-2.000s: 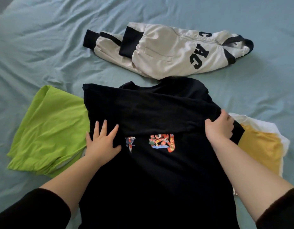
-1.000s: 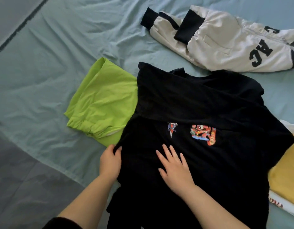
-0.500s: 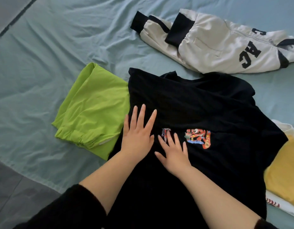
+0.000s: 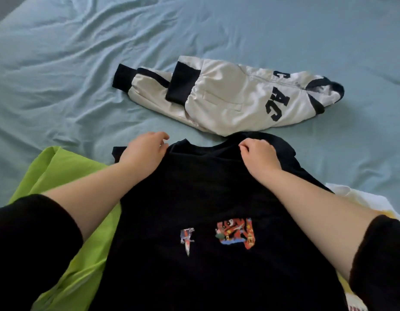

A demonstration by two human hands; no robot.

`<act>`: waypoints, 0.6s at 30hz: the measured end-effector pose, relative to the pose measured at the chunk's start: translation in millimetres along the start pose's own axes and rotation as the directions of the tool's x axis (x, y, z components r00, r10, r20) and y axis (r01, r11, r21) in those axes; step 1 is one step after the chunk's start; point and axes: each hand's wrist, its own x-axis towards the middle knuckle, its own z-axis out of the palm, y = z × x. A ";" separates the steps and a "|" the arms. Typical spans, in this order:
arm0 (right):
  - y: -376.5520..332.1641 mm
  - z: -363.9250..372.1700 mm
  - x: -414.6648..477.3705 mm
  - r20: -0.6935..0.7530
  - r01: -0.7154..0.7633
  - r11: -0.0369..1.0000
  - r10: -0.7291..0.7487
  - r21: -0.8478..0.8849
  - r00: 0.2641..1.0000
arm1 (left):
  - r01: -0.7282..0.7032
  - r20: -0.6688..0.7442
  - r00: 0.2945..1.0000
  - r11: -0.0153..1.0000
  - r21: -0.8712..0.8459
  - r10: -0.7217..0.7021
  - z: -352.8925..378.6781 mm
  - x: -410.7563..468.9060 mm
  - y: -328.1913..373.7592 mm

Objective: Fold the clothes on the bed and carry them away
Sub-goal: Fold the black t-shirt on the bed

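A black T-shirt [image 4: 201, 194] with a small coloured print lies spread on the bed in front of me, sleeves folded in. My left hand [image 4: 145, 151] grips its far edge left of the collar, fingers curled. My right hand [image 4: 258, 154] pinches the far edge right of the collar. A folded cream and navy jacket [image 4: 230, 97] with black letters lies just beyond the shirt.
A lime green garment [image 4: 66, 243] lies partly under the shirt's left side. A yellow and white garment [image 4: 360, 200] peeks out at the right. The wrinkled light blue bedsheet [image 4: 71, 63] stretches away on all sides.
Both hands have moved from pressing flat on the shirt's middle up to its far collar edge, where they now curl round the fabric. The view has tilted back up the bed.
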 end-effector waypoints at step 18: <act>75.4 -6.7 54.6 -0.093 -0.191 0.857 0.266 0.479 0.959 | 0.146 -0.120 0.975 0.947 -0.287 -0.187 -1.6 58.9 -5.5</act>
